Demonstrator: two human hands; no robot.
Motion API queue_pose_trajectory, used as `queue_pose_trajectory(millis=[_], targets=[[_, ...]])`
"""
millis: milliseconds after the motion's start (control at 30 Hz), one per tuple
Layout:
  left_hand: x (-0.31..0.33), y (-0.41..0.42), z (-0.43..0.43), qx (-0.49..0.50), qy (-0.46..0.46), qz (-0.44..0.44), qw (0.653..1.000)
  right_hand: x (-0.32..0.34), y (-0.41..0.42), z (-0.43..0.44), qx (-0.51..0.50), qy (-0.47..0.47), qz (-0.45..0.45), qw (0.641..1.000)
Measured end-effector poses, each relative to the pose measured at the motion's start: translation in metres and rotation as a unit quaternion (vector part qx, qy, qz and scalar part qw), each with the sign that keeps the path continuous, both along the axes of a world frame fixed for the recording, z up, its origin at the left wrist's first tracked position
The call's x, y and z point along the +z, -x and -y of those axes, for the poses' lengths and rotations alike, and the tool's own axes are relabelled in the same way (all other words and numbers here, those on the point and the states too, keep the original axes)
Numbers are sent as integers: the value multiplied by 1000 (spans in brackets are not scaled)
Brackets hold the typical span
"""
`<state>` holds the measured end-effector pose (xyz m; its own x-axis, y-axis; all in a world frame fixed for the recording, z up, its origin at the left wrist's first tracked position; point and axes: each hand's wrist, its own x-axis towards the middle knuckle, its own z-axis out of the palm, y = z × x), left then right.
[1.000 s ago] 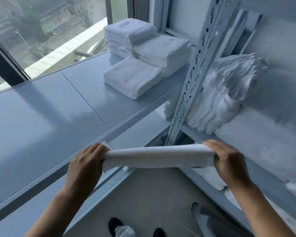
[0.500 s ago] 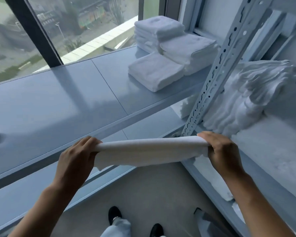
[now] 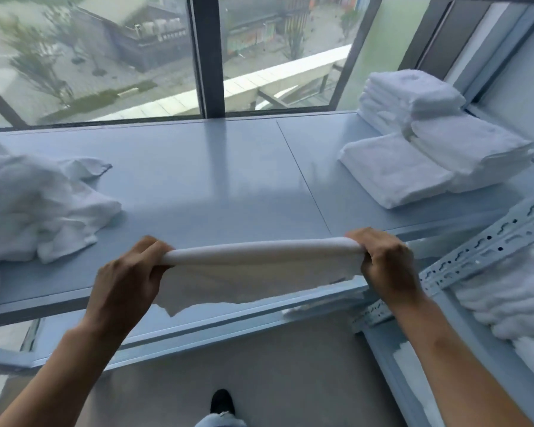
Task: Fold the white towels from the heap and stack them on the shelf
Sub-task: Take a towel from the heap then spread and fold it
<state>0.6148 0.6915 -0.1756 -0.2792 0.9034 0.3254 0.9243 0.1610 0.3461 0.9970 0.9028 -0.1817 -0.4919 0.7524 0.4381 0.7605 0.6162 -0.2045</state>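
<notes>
Towel in hand: A white towel (image 3: pixel 259 257), doubled over into a long, soft roll, is held level between two bare hands just above the front edge of the shelf (image 3: pixel 228 180). Its loose lower layer sags toward the person.
Left hand: The left hand (image 3: pixel 130 272) has the towel's left end, with its fingers (image 3: pixel 154 245) curled over the fold and clamped on the cloth.
Right hand: The right hand (image 3: pixel 386 263) grips the other end, its fingers (image 3: pixel 364 238) likewise wrapped tight on the towel.
Heap: Crumpled white towels (image 3: pixel 34 208) lie piled at the shelf's far left, well apart from the held one.
Folded stacks: Three squared piles (image 3: pixel 395 171) sit touching one another at the far right, plush and thick-edged.
In the way: A pale perforated metal upright (image 3: pixel 487 245) slants just beside the right hand. Behind it, rumpled white cloth (image 3: pixel 512 291) fills the side shelving.
Surfaces: The shelf is smooth, glossy blue-grey, crossed by one thin seam.
Backdrop: A dark-framed window (image 3: pixel 204 57) runs behind the shelf. Below are the grey floor (image 3: pixel 275 380) and a dark shoe (image 3: pixel 222 402).
</notes>
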Motion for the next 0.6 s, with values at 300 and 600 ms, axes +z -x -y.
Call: queue_pose_trajectory(millis=[300, 600], targets=[[-35, 84, -83, 20, 49, 4, 999, -14, 97, -104, -10, 73, 48, 996], [-70, 109, -162, 62, 67, -7, 996, -49, 141, -186, -63, 100, 96, 988]])
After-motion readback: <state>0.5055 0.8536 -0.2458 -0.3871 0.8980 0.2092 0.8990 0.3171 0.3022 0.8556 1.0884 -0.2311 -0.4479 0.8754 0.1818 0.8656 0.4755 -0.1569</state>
